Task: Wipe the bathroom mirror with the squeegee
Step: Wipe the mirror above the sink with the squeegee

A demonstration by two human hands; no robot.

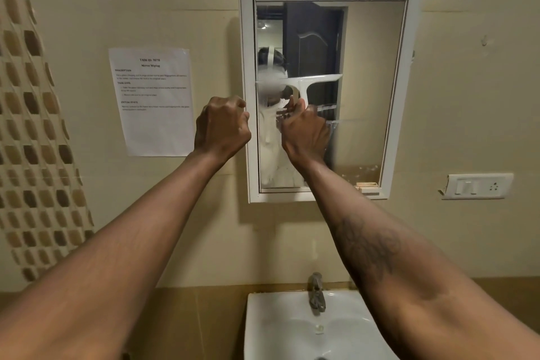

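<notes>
A white-framed mirror [371, 90] hangs on the beige wall. My right hand [305, 136] grips the handle of a white squeegee [304, 82], whose blade lies level against the glass at mid height, towards the left side. My left hand [222, 126] is closed around the left edge of the mirror frame [245, 38]. The glass reflects a dark door and the person, partly behind the squeegee. Smudges and specks show on the lower right of the glass.
A printed task sheet [155, 102] is taped to the wall left of the mirror. Below stands a white sink [263, 327] with a metal tap [317, 292]. A switch and socket plate [479, 185] sits to the right. Brown mosaic tiles [32, 126] run down the left.
</notes>
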